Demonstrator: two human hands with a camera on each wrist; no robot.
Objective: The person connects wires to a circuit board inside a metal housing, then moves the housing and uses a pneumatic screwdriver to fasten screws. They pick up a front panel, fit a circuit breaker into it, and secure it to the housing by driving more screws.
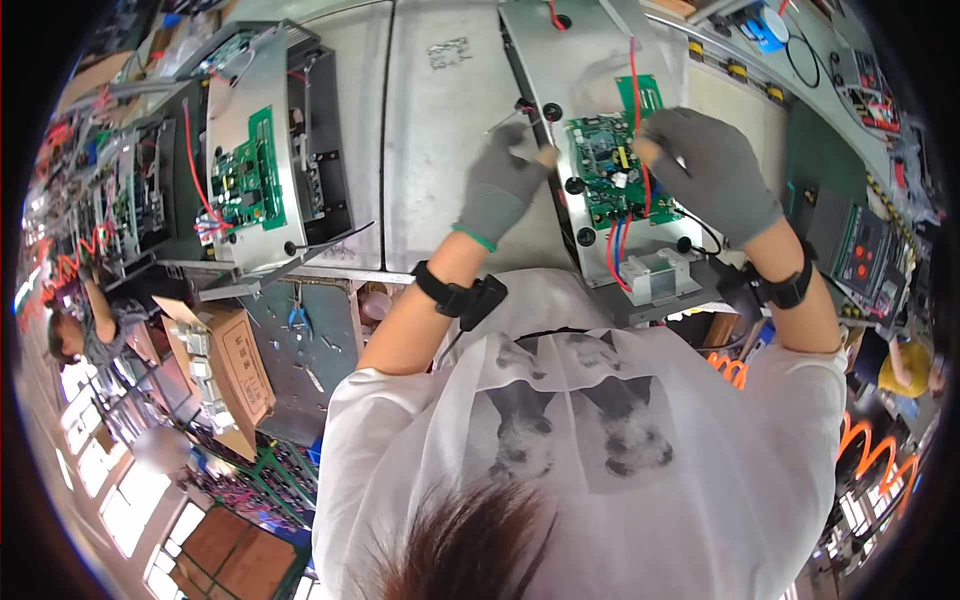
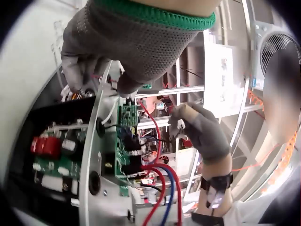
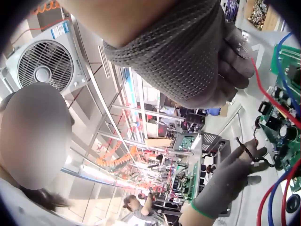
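Observation:
A green circuit board [image 1: 610,165] is mounted on a metal panel [image 1: 540,30] in front of the person. The gloved left hand [image 1: 505,180] is at the panel's left edge, thumb and fingers apart. In the left wrist view its fingers [image 2: 74,77] reach over that edge towards the black housing [image 2: 51,113]. A twisted black wire [image 3: 254,157] crosses its fingertips in the right wrist view. Over the board's right side, the gloved right hand [image 1: 715,165] has curled fingers beside a red wire [image 1: 634,90]; I cannot tell whether it pinches anything.
A transformer [image 1: 655,275] sits at the panel's near end, with red and blue wires [image 1: 618,250] running to it. A second chassis with a board [image 1: 245,170] stands left. Small metal parts [image 1: 449,52] lie on the bench. Pliers [image 1: 298,315] and a cardboard box [image 1: 235,370] are lower left.

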